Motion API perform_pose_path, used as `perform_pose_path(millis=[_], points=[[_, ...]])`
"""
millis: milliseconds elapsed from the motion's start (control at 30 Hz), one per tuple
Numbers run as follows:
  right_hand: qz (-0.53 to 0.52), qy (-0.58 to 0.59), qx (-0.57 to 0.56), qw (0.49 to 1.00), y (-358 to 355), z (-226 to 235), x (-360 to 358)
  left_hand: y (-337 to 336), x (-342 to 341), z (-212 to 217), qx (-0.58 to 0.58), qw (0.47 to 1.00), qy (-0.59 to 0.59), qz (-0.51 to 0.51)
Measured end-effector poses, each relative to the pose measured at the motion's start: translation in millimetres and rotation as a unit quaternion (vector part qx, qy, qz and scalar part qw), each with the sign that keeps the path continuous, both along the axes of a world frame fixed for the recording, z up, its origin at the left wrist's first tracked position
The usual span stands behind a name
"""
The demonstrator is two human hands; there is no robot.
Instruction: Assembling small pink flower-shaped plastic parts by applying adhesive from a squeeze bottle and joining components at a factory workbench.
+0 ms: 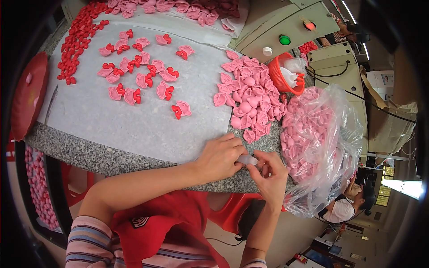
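Both my hands meet at the front edge of the stone-topped table. My left hand (219, 156) is closed around a small whitish, translucent tube (247, 160), whose end sticks out toward the right. The fingertips of my right hand (271, 174) pinch that end. Just beyond them lies a heap of pink moulded pieces (248, 96), some with rounded bulges. On the white paper sheet (156, 129), several pink pieces joined to red bow-shaped pieces (182, 109) are spread out. Loose red pieces (71, 56) lie along the sheet's left side.
A clear plastic bag (335, 129) of pink pieces leans at the table's right. Behind it stands a red basket (279, 76) beside a machine housing with buttons (277, 35). A red round tray (31, 94) overhangs the left edge. A person (344, 205) sits in the background.
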State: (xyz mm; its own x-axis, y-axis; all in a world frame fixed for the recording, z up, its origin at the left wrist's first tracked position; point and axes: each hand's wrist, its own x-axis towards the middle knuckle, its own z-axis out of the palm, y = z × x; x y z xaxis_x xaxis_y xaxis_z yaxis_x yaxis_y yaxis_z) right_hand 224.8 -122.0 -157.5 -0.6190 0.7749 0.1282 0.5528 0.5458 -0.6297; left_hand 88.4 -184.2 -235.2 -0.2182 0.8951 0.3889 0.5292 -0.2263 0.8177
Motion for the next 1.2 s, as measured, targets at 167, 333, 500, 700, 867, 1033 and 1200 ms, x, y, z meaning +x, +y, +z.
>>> perform_pose_path(millis=[167,333,500,700,867,1033,1200], points=[[-0.047,-0.001,0.012,0.999,-5,-14,5,0,1,-2,0.01,1.0,0.001,0.001],[-0.063,-0.018,0.017,0.998,-6,-7,3,0,1,-3,0.012,1.0,0.005,-0.003],[-0.003,0.025,-0.025,0.999,2,-8,3,1,0,0,0.006,1.0,0.015,-0.007],[-0.072,-0.018,-0.004,0.997,-8,-12,5,1,2,-3,0.011,1.0,0.003,-0.002],[0.026,0.007,-0.05,0.998,6,3,4,1,1,-2,0.003,1.0,0.006,-0.001],[0.063,0.02,-0.044,0.997,10,-7,9,0,0,0,0.011,1.0,0.017,-0.007],[-0.072,0.071,0.067,0.993,-13,-28,3,2,2,-3,0.025,1.0,0.001,0.003]])
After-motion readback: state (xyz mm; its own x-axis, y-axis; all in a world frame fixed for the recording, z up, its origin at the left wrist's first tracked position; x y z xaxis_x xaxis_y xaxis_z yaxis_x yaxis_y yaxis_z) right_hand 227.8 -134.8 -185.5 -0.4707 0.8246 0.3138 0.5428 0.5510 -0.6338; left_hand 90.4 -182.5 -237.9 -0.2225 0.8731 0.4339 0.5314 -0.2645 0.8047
